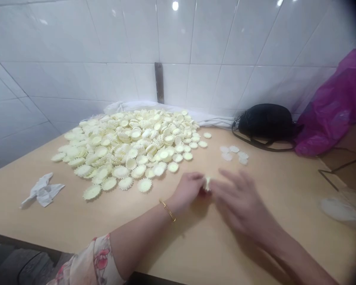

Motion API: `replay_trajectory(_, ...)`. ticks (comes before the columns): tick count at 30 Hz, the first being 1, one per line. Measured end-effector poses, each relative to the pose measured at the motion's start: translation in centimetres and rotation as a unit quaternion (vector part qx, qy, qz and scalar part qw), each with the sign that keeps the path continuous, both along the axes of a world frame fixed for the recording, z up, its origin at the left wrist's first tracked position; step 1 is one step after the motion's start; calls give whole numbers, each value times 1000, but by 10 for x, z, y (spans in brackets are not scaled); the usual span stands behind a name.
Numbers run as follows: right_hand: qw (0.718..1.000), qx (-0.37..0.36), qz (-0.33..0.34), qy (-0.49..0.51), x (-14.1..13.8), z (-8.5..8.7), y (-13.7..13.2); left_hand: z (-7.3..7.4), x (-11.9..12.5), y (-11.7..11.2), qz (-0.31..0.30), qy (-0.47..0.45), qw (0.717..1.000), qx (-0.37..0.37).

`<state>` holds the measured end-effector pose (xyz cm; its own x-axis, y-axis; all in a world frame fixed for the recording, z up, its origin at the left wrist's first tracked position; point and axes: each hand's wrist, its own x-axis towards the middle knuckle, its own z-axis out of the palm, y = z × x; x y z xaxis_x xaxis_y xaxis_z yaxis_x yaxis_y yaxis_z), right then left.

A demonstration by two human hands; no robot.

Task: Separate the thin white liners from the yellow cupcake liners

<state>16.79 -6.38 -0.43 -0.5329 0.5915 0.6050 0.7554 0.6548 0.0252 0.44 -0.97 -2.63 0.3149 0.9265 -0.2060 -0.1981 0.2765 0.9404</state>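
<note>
A big heap of pale yellow toothed plastic discs (pixel 130 144) covers the back left of the wooden table (pixel 77 221). My left hand (pixel 187 190), with a gold bangle on the wrist, is closed in a pinch on one pale yellow disc (pixel 207 183) near the table's middle. My right hand (pixel 240 200) is right beside it, fingers stretched toward the same disc and smeared by motion. Several whiter discs (pixel 234 154) lie apart, behind my hands.
A crumpled white paper scrap (pixel 43 192) lies at the left. A black bag (pixel 265 122) and a magenta plastic bag (pixel 335 107) sit at the back right against the tiled wall. A clear bag (pixel 341 208) lies at the right edge. White cloth (pixel 136 107) is behind the heap.
</note>
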Motion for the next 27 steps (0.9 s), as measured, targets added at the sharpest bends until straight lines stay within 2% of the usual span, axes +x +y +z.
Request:
replay_trajectory(2, 999, 9, 20, -29, -24, -12, 16, -2, -6, 4, 8, -31, 999, 7)
replay_trajectory(4, 999, 25, 40, -12, -34, -18, 27, -3, -13, 8, 11, -48, 999, 6)
replay_trajectory(7, 996, -16, 61, 64, -36, -14, 37, 1, -20, 11, -2, -45, 999, 10)
replay_trajectory(9, 985, -76, 41, 147, -37, -7, 42, 4, -22, 12, 1, -33, 999, 26)
replay_trajectory(11, 957, -156, 9, 244, -39, 1, 46, 8, -22, 10, 7, -26, 999, 42)
replay_trajectory(14, 889, -297, -7, 349, -42, 7, 49, 11, -20, 8, -30, -51, 997, 53)
replay_trajectory(16, 853, -350, -8, 388, -44, 6, 50, 11, -18, 6, -56, -61, 993, 80)
replay_trajectory(18, 838, -367, -19, 403, -46, 2, 50, 10, -16, 5, -35, -42, 992, 115)
replay_trajectory(20, 851, -343, -43, 395, -50, -3, 49, 8, -14, 6, 2, -11, 992, 127)
replay_trajectory(24, 933, -194, -75, 295, -50, -9, 46, 9, -13, 8, 22, 54, 993, 105)
replay_trajectory(26, 965, -94, -99, 223, -33, -6, 45, 11, -16, 10, 20, 89, 990, 109)
replay_trajectory(27, 972, -39, -129, 191, -17, -3, 43, 12, -19, 10, 21, 103, 988, 112)
